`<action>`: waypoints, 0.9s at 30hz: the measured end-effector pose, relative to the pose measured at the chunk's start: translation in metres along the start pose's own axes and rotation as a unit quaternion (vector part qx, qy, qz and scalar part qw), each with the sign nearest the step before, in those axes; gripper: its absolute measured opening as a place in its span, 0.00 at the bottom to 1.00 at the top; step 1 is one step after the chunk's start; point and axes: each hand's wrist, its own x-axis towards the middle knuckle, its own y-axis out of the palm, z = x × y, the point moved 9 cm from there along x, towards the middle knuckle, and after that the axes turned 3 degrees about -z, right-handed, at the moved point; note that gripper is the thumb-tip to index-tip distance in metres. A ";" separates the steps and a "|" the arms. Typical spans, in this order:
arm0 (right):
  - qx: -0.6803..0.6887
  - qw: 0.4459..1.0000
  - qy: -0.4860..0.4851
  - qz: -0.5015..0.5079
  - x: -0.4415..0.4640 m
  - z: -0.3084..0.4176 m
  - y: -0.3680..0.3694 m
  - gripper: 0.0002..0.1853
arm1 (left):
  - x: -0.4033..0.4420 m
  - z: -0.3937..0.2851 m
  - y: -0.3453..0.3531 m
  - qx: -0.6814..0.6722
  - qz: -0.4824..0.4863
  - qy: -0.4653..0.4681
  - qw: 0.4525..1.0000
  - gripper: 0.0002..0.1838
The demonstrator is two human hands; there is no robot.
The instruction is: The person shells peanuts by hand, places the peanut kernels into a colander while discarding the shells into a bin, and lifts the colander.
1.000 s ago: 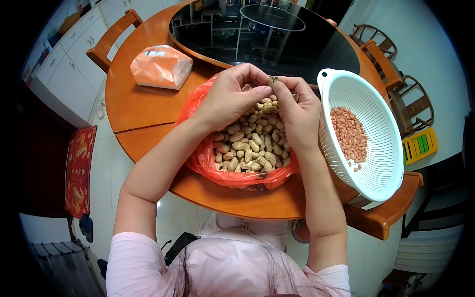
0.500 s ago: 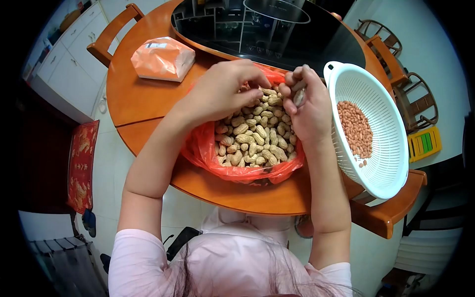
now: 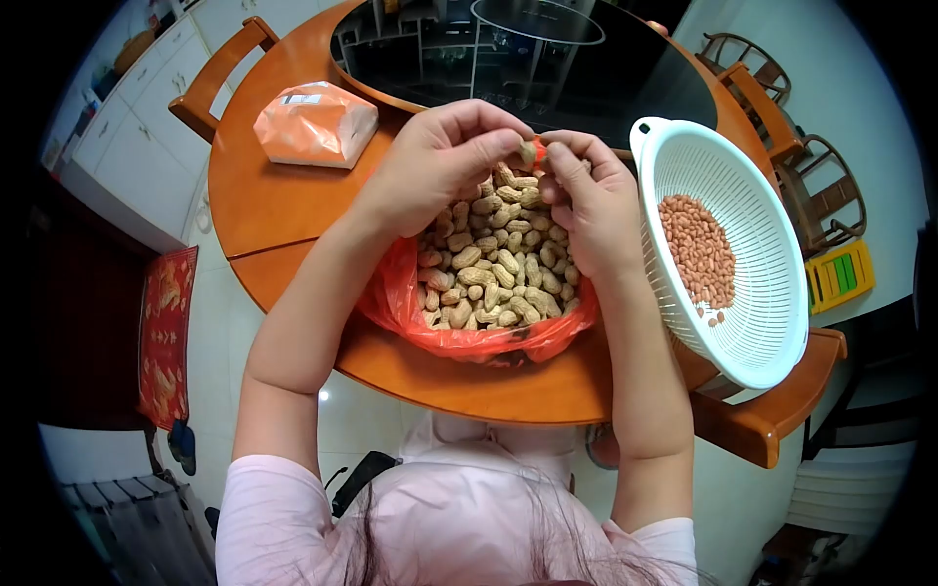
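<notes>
My left hand [image 3: 445, 161] is closed in a pinch, thumb and index finger on a tan peanut [image 3: 529, 153]. My right hand [image 3: 598, 200] meets it from the other side, its thumb and fingers closed at the same peanut; the fingers hide most of it. Both hands are above the far part of a red plastic bag [image 3: 410, 308]. In-shell peanuts [image 3: 498, 269] fill the open bag. Right of my right hand stands a white colander [image 3: 767, 293], with shelled reddish peanuts [image 3: 699, 249] gathered on its left side.
The bag lies on a round wooden table [image 3: 264, 210]. An orange-and-white packet [image 3: 318, 125] sits at the left. Behind the hands is a dark glossy turntable [image 3: 625, 83]. Wooden chairs [image 3: 220, 73] surround the table, and a yellow-and-green stool [image 3: 838, 278] is at the right.
My left hand has moved up and right, and my right hand has turned inward; their fingertips now meet around a peanut. Earlier the hands were apart, the right one cupped around something pale.
</notes>
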 end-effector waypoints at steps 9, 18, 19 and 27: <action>-0.099 0.984 -0.148 -0.004 -0.011 0.028 0.010 0.13 | 0.001 0.031 0.015 -0.226 -0.005 -0.107 0.968 0.08; -0.116 0.975 -0.190 -0.018 -0.011 0.029 0.009 0.11 | 0.003 0.026 0.010 -0.184 -0.002 -0.061 0.981 0.08; -0.106 0.974 -0.198 -0.022 -0.012 0.030 0.009 0.11 | 0.003 0.027 0.010 -0.194 -0.007 -0.066 0.979 0.08; -0.039 0.990 -0.132 -0.010 -0.011 0.025 0.008 0.12 | 0.002 0.024 0.014 -0.177 -0.009 -0.064 0.982 0.08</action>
